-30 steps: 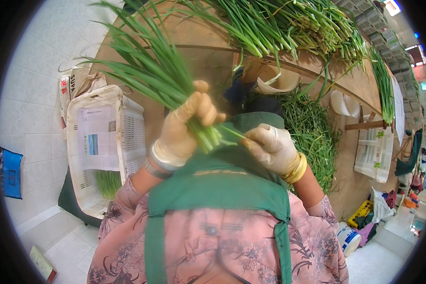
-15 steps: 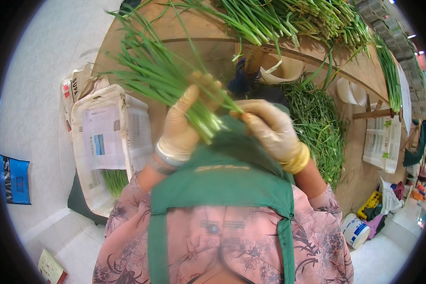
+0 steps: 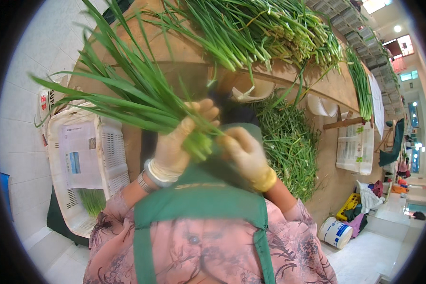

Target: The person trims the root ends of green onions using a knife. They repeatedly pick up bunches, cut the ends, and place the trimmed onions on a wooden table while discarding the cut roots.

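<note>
A bunch of garlic chives (image 3: 144,97) is held in my gloved left hand (image 3: 173,146), its leaves fanning out to the upper left and its pale cut ends by the palm. My left fingertips stand partly raised beside the stalks. Close by on the right, my gloved right hand (image 3: 246,158) pinches the end of a thin chive stalk at the bunch; motion blurs its fingertips. Beyond both hands, a large heap of chives (image 3: 274,35) lies on the wooden table (image 3: 194,52).
To my left stands a white crate (image 3: 112,154) with paper and chives inside. Loose green leaves (image 3: 291,151) are piled on the floor at right, near white buckets (image 3: 321,105). Farther right are another white crate (image 3: 355,146) and a tipped white bucket (image 3: 336,233).
My view has turned to the right. The bunch's leaves now spread wider and nearer. My right hand still pinches at the stalks, its fingers closer to my left hand.
</note>
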A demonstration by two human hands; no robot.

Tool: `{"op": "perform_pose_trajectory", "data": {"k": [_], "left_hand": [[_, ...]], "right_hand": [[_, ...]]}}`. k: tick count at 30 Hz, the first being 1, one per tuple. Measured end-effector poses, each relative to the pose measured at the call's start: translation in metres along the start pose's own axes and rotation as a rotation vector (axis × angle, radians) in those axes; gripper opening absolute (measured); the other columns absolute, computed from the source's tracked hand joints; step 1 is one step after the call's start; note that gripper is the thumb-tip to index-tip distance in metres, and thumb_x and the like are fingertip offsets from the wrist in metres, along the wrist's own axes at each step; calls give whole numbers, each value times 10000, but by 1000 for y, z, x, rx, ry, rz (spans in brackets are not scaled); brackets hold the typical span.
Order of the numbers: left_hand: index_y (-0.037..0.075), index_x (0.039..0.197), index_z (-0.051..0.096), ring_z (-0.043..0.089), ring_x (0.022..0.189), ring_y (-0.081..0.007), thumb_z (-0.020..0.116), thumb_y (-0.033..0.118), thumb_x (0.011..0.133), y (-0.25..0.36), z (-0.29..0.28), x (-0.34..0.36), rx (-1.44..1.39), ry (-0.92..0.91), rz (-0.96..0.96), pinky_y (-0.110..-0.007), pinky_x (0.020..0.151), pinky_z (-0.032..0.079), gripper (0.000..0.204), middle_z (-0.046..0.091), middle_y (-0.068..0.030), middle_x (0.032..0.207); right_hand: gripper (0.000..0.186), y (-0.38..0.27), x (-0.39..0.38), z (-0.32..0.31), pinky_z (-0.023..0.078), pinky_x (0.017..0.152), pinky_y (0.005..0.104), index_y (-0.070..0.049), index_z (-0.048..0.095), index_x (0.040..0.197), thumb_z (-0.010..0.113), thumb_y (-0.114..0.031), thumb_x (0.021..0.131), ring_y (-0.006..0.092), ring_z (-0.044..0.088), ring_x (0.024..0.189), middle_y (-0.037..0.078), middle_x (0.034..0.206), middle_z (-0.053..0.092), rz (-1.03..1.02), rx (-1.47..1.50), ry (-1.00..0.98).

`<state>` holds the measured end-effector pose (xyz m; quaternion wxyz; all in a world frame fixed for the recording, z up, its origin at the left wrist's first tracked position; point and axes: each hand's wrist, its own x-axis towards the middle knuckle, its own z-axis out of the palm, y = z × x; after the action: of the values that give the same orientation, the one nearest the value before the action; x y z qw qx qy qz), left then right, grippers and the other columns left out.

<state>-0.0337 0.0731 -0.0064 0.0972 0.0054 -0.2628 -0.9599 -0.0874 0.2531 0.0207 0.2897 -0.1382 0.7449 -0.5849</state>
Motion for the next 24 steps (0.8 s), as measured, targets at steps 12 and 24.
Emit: {"op": "perform_pose_trajectory", "data": {"k": [12, 24], "left_hand": [[78, 1306, 563, 375, 583, -68, 614, 302, 997, 37, -27, 12, -168, 137, -148, -238, 572, 306, 386, 365, 50, 700], [78, 1223, 596, 425, 607, -86, 641, 237, 982, 56, -19, -1, -103, 138, -104, -258, 609, 352, 292, 426, 37, 734]], "right_hand": [[285, 0, -1, -142, 550, 774, 417, -104, 677, 1176, 657, -161, 898, 335, 677, 882, 167, 998, 690, -576, -1021, 493], [250, -105, 119, -54, 507, 571, 339, -36, 705, 898, 683, -283, 876, 201, 635, 599, 113, 739, 675, -295, -737, 202]]}}
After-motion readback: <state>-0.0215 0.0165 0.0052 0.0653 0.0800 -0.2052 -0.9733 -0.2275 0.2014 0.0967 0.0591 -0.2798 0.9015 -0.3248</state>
